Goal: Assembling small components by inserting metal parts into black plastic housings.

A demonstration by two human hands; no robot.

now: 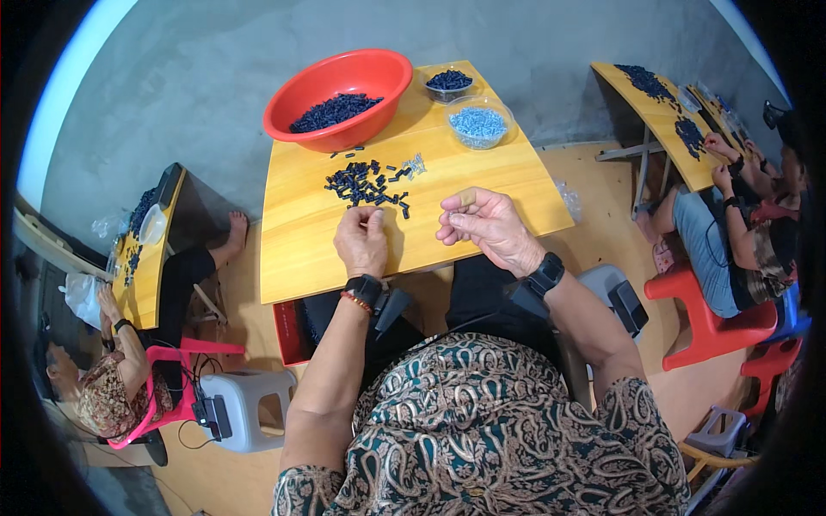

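Observation:
On the yellow wooden table lies a loose pile of small dark tube-shaped pieces. My left hand is at the pile's near edge, its fingers curled together; whatever they hold is hidden. Further right, my right hand is raised over the table's front part, thumb and index finger pinched, with a wrap on one finger. Anything in that pinch is too small to make out. A few pale, thin pieces lie at the right side of the dark pile.
A big red basin of dark pieces stands at the back left. Behind and right are a clear tub of light-blue pieces and a smaller tub of dark ones. People work at side tables left and right. Below the table sits a red container.

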